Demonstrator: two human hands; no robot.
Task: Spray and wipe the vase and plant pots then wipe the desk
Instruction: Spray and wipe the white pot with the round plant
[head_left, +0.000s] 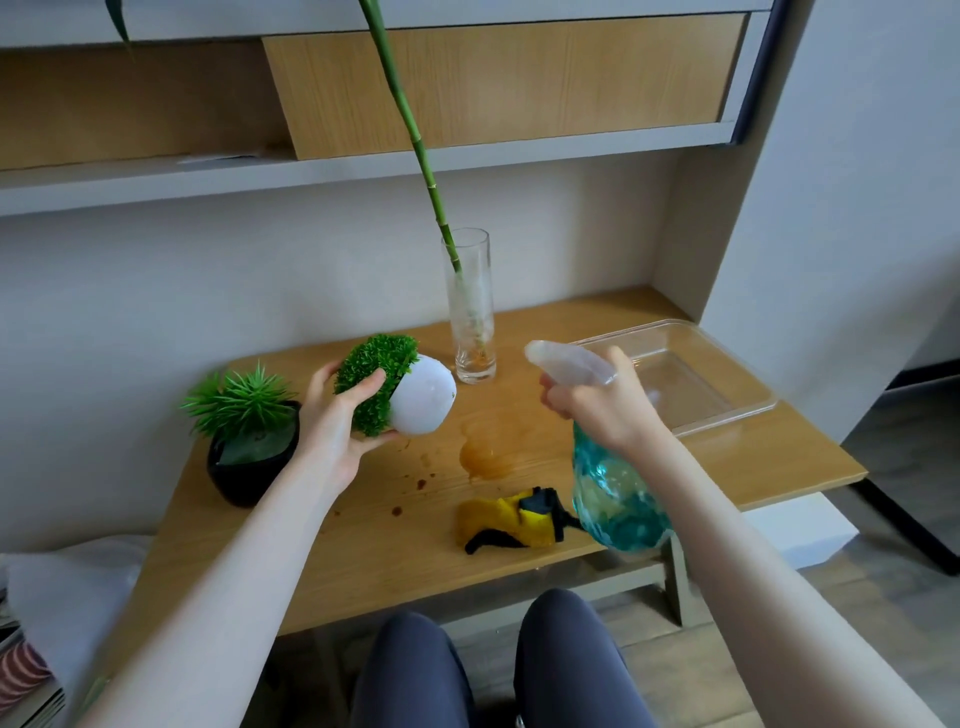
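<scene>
No legible writing on any item. Left hand (332, 421) grasps the white pot (422, 396) by its green foliage, held above the desk (363, 545) at centre frame — tipped sideways, base pointing right. Right hand (602, 405) is clenched on the spray bottle (615, 493), nozzle pointing left toward the pot. Glass vase (470, 312) stands upright behind; black pot (249, 457) left; yellow cloth (514, 517) near the front edge. Clear tray (727, 374) overhangs the desk's right edge.
</scene>
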